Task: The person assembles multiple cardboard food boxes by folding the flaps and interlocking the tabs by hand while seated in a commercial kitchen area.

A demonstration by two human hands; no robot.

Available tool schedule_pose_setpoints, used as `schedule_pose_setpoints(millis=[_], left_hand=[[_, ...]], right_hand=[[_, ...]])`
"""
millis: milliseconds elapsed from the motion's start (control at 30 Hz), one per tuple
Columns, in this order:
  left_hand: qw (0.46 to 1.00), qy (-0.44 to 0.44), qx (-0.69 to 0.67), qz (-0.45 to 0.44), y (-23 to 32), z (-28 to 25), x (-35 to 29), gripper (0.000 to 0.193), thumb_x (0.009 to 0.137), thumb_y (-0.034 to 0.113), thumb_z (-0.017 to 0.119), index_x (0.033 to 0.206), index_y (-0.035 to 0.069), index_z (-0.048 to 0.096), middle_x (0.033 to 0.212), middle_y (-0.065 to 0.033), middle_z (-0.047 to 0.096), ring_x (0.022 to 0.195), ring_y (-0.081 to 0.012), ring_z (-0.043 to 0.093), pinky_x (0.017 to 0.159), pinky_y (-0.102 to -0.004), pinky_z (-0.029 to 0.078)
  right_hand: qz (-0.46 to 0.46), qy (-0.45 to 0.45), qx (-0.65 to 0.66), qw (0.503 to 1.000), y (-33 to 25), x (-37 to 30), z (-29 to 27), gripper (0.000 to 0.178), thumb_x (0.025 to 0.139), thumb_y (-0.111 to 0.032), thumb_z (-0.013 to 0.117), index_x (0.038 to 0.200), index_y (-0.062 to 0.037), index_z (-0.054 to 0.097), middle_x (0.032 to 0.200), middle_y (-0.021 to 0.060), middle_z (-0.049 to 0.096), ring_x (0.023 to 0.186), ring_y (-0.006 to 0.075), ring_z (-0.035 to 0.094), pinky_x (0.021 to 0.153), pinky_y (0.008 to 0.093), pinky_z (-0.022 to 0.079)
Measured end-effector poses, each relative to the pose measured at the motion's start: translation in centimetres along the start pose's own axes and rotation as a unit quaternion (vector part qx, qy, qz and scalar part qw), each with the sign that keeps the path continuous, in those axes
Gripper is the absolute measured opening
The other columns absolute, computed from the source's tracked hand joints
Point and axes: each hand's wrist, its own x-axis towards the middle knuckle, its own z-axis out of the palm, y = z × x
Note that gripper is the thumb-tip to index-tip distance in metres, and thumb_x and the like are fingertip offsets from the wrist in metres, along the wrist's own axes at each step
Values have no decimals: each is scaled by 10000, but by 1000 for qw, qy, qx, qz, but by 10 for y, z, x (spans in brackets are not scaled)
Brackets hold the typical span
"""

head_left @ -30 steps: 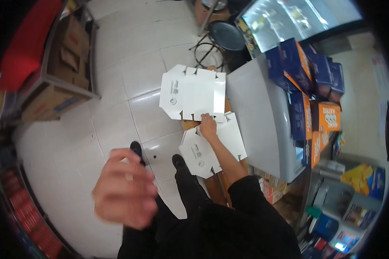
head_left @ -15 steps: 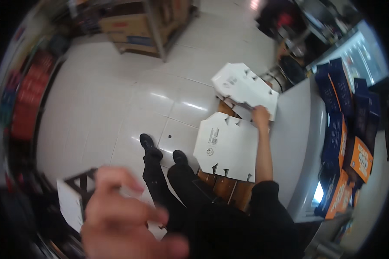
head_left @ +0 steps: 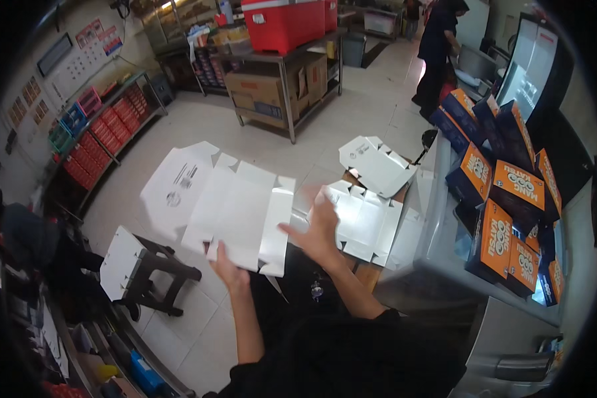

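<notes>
An unfolded white cardboard box blank, creased and with cut tabs, is held up in front of me, tilted. My left hand grips its near edge, thumb on top and the other fingers hidden beneath. Just right of the blank is my right hand, thumb and fingers apart and the fingertips blurred; it appears to hold nothing. Beyond it, more white blanks lie on a wooden bench. Farther back on that bench lie other white blanks, printed side up.
Several navy and orange boxes stand piled on a white chest to the right. A black stool with white blanks stands left. People are at far right and left. Ahead, a metal table bears a red cooler.
My left hand, earlier raised and empty, now grips a blank. My right hand has left the far blanks and come nearer me. The view has tilted up, showing more of the room.
</notes>
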Motion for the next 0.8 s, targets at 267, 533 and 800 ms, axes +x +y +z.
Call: schedule_pose_setpoints(millis=[267,533,800], left_hand=[[938,114,191,-266,-4,-36,4,525,871,360,474,1283,85,299,1263,-152,380,1122,-306,420,883,-533,368],[915,-228,-88,-320,46,14,10,403,875,362,483,1148,72,425,1090,-122,518,1037,-234,495,845,-438,447],[994,-79,-37,-59,9,24,0,173,862,72,506,1007,-22,504,977,-107,576,820,-150,592,710,-235,505]], right_hand=[[49,-21,441,896,23,37,32,440,761,15,540,1177,1,398,1106,111,501,1037,220,489,895,315,385],[-375,-375,160,833,-10,11,34,422,710,17,569,1103,-137,564,1256,79,456,1096,263,487,905,325,412],[-222,-141,299,917,-34,12,71,423,747,-108,606,1154,-34,514,1239,136,460,1107,327,439,930,379,366]])
